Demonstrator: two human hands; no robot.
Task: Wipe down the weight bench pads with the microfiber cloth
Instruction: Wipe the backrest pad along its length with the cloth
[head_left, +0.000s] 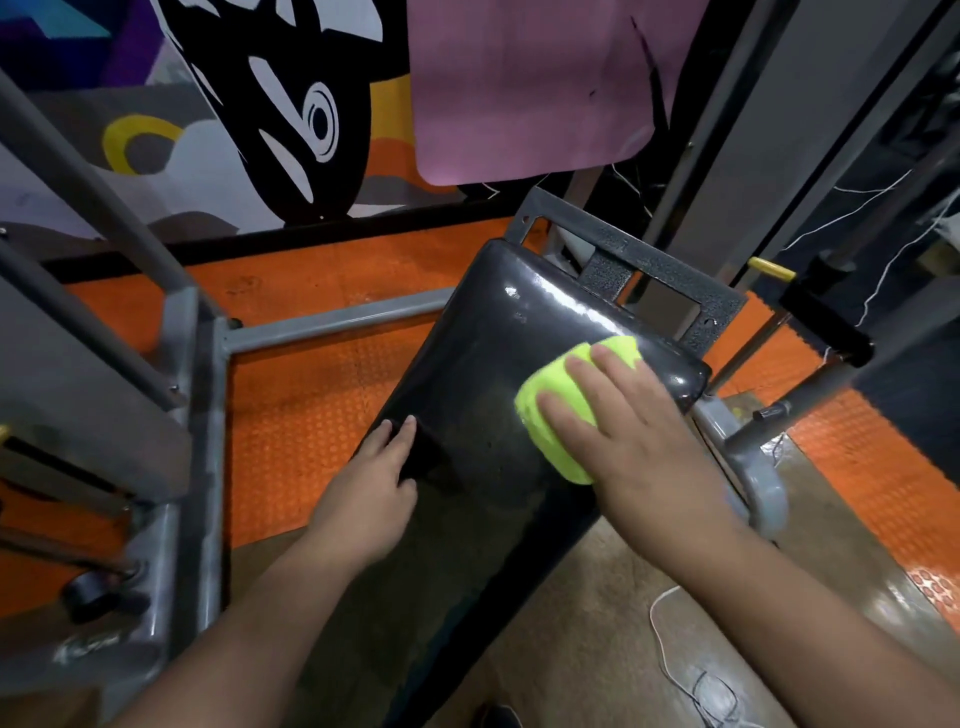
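- Orange studded rubber floor (311, 415) lies under a glossy black padded bench (493, 374).
- Right hand (623, 431) presses a folded lime-green microfiber cloth (561, 405) flat, fingers spread.
- Left hand (374, 483) rests open on the pad's edge.

two bare, sleeveless forearms (270, 613)

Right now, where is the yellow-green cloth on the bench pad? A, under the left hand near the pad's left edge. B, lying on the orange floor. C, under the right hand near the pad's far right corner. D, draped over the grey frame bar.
C: the right hand presses flat on the microfiber cloth near the far right corner of the black bench pad, while the left hand rests bare on the pad's left edge.
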